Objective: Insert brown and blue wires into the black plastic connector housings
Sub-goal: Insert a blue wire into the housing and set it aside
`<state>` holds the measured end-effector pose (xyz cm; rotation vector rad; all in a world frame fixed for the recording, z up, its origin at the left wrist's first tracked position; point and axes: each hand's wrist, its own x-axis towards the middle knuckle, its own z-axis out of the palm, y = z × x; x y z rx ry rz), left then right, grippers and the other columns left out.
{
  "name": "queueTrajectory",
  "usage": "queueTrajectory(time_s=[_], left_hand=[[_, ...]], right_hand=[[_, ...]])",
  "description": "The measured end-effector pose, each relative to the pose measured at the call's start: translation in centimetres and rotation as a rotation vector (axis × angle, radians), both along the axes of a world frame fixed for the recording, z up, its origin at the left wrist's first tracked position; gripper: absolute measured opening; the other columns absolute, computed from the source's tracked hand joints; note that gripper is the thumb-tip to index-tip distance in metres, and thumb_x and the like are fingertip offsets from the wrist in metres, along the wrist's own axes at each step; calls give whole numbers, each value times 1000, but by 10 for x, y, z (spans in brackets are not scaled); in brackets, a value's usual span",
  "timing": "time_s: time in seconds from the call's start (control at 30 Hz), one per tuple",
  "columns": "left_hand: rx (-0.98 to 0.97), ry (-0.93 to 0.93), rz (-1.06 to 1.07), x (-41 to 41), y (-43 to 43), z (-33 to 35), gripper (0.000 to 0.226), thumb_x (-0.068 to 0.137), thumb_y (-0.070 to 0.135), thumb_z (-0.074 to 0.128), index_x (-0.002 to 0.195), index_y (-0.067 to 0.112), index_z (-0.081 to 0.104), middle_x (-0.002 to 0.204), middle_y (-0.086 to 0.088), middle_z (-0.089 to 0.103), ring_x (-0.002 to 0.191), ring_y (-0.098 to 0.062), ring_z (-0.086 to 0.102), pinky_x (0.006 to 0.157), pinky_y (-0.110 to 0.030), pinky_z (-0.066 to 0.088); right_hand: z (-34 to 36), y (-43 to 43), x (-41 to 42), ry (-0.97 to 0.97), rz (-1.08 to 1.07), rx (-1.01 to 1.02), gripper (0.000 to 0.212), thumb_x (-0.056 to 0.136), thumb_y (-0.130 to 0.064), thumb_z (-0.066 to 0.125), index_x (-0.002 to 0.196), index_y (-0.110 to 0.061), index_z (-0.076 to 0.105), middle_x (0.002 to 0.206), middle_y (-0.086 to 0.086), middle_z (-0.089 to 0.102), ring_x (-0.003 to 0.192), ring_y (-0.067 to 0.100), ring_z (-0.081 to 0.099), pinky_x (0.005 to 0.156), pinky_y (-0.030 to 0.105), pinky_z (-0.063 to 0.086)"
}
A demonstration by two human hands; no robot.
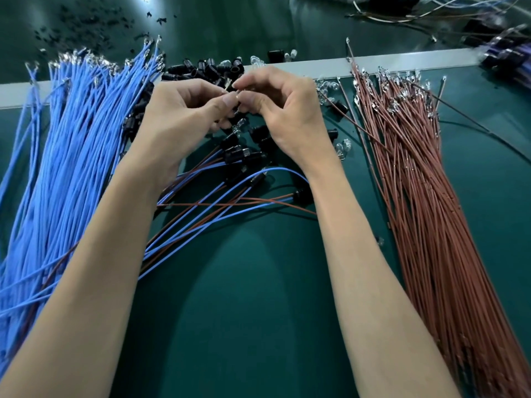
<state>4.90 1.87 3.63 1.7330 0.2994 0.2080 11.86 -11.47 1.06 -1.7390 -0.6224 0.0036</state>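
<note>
Bundle of long blue insulated wires (71, 145) is lying left of the grip, fanning away from the person, with metal terminals at the far ends. Left hand (178, 116) is curling, its thumb and forefinger pinching a small black plastic piece (230, 88). Fingertips are covering most of the piece, so I cannot tell whether a wire is seated in it. Right hand (287, 110) is meeting the left fingertip to fingertip, pinching the same piece from the other side.

Just beyond the grip, loose black plastic connector housings (207, 68) are lying in a heap along a pale strip (316, 67). Below the grip, toward the person, paired blue and brown wires (218, 208) are trailing from black housings and crossing between the forearms. Small clear bulbs (342, 146) are lying just right of the right hand. Bundle of long brown insulated wires (416, 173) is lying well right of the grip. Dark green table mat (258, 311) is carrying everything.
</note>
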Motion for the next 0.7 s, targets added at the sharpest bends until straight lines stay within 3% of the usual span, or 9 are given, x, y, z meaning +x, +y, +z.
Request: queueTrajectory(time_s=[0.17,0.37,0.5,0.7], left_hand=[[-25,-44,50,0,-4,0,5,88,20,68,84,19,66,69,7,66,61,-4,62,60,-15,48],[-20,-96,148,4,-7,-4,8,87,21,68,80,24,67,67,7,62,67,-9,60,68,-21,52],[-34,-97,168,4,-6,-4,9,87,21,68,79,25,67,71,5,64,71,-9,61,73,-24,55],[-74,-81,165,3,-8,-2,8,88,20,68,80,21,67,70,8,66,66,-5,61,65,-17,50]], right_hand=[[1,-1,1,12,5,13,14,84,4,65,95,-4,70,83,1,69,75,6,68,76,22,55],[4,1,-1,0,-25,39,24,79,2,69,96,-13,63,79,-4,67,77,9,66,82,34,56],[4,1,-1,-43,-60,27,20,77,0,72,93,-10,66,84,-8,68,79,2,67,84,24,53],[4,1,-2,-52,-96,41,19,76,2,73,92,-7,67,84,-10,68,76,-4,66,80,17,51]])
